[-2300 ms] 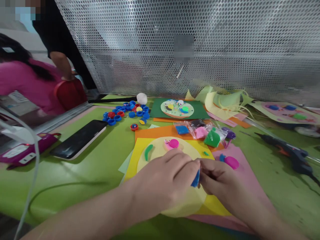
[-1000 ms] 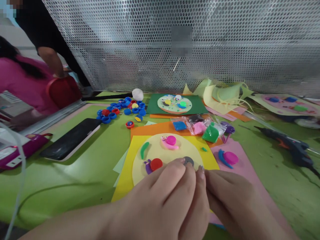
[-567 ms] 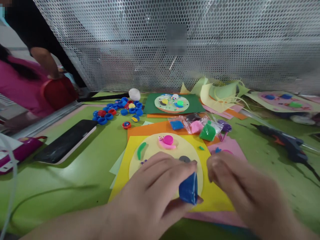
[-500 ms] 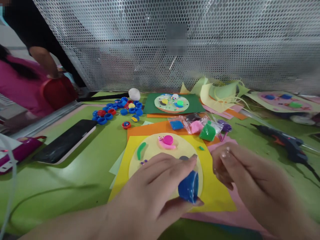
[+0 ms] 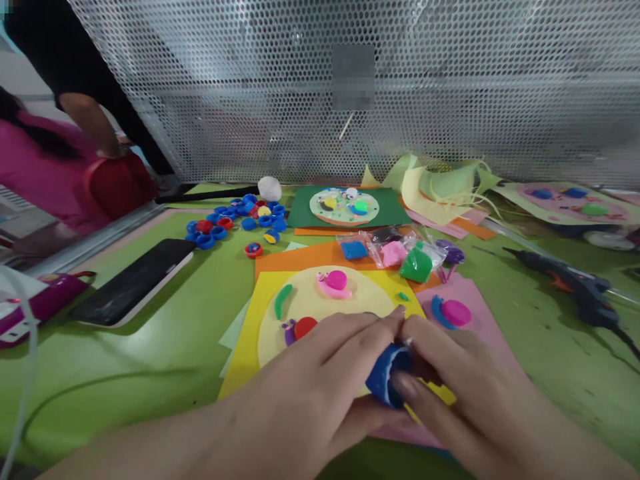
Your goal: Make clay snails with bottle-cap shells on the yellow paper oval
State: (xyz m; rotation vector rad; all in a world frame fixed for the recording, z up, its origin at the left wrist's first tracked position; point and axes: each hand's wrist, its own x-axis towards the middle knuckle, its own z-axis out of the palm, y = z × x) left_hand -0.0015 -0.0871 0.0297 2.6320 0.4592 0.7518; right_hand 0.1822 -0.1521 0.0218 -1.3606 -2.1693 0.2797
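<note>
My left hand holds a blue bottle cap between thumb and fingers, its hollow side turned to the right. Against the cap's rim, my right hand presses its fingertips, with the thumb at the opening. Below both hands lies a cream paper disc on a yellow sheet. A pink snail, a green curved strip and a purple snail with a red shell sit on the disc. To the right, a magenta cap beside a blue strip rests on pink paper.
Bags of coloured clay lie behind the sheet. A glue gun is on the right. Loose bottle caps and a phone are at left. A finished card stands before the perforated metal panel. Other people are at far left.
My right hand has moved left and now meets the cap, uncovering the magenta cap and blue strip. My left hand has shifted slightly, showing the red shell.
</note>
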